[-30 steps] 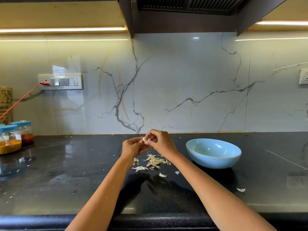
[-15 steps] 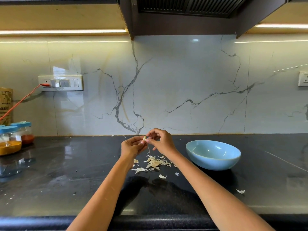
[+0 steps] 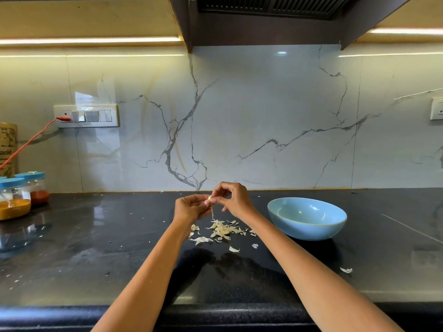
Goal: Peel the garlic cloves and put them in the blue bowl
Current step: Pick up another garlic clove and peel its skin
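Two hands, left hand (image 3: 189, 208) and right hand (image 3: 233, 200), each grip pinched on one garlic clove (image 3: 209, 198).

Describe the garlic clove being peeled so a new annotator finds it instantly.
Start at the blue bowl on the black counter and look left to the two raised hands. The garlic clove is the small pale lump pinched between the left hand and right hand, above the peel pile; unlike those flat scraps, it's held aloft.
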